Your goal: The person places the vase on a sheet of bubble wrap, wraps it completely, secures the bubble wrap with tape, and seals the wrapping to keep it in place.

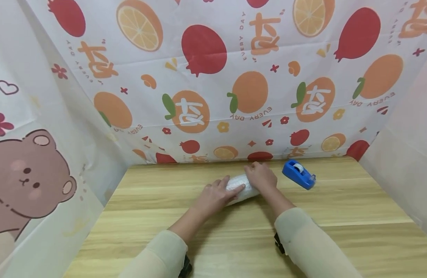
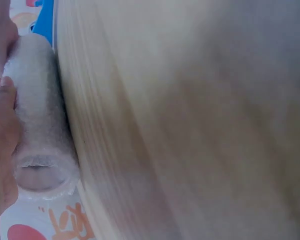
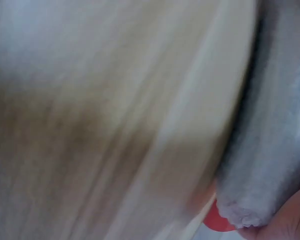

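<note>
A whitish cylindrical bubble-wrap roll (image 1: 249, 192) lies on the wooden table, slanting up toward the right. My left hand (image 1: 213, 196) holds it near its left end, with the thumb stretched along the top. At the far right end, my right hand (image 1: 262, 177) grips it with bent fingers. The left wrist view shows the near end of the roll (image 2: 37, 100) with a hollow in it. In the right wrist view the other end of the roll (image 3: 265, 145) looks crumpled, close to the right hand (image 3: 289, 217). Some fingertips are hidden behind the roll.
A blue tape dispenser (image 1: 299, 174) with a roll of tape stands right of the right hand, near the table's back edge. Behind the wooden table (image 1: 158, 216) hangs a fruit-print cloth (image 1: 213, 88). Another cloth with a bear print (image 1: 29, 173) hangs at the left.
</note>
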Tool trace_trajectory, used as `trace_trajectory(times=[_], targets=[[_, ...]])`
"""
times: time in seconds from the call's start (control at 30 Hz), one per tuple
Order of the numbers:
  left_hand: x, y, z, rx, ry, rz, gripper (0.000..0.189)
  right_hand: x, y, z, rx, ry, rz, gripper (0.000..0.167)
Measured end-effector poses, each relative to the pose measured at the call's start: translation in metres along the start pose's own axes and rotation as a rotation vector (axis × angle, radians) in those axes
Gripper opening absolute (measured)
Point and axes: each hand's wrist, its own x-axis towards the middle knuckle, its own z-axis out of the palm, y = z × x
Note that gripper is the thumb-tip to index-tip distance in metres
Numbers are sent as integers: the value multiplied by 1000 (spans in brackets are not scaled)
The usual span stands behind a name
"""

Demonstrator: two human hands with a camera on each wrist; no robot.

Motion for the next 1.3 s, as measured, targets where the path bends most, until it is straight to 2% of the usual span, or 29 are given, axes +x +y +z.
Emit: trace_trajectory(times=[0.1,0.17,0.33,0.4,0.5,0.57,0.63,0.7,0.77,0.8,0.87,0.97,1.03,1.13,1.2,1.3], targets=[[4,1,-3,18,7,-5,47,3,0,-1,-65,38,-18,53],[6,2,-7,35,-31,-18,51,5,-1,-3,-90,49,-34,50],[5,14,-22,154,-239,-50,73,8,-5,-7,-125,30,-49,50],[3,23,-30,218,-332,-41,77,10,-5,-8,-139,22,-57,50],[0,37,-45,231,-461,-7,77,12,-1,-8,-155,28,-62,51],[0,42,-56,149,-530,7,71,14,1,-8,-147,28,-70,51],[3,42,-68,-17,-569,-29,61,15,4,-7,-130,29,-79,50],[10,35,-77,-205,-545,-97,54,16,6,-6,-115,22,-93,51],[19,23,-81,-349,-482,-186,53,16,8,-3,-114,14,-112,51],[24,16,-80,-391,-436,-227,54,16,8,-2,-114,14,-121,51],[32,2,-72,-416,-351,-296,56,15,9,1,-112,15,-138,51],[40,-13,-51,-435,-317,-392,54,14,10,5,-107,19,-155,49],[41,-16,-34,-505,-360,-424,56,12,11,8,-103,12,-160,49],[38,-13,-14,-633,-468,-447,62,11,12,10,-101,-6,-160,49],[38,-7,-8,-685,-518,-440,69,12,14,9,-103,-6,-146,50],[43,4,-6,-700,-542,-410,80,15,17,5,-117,8,-114,49]])
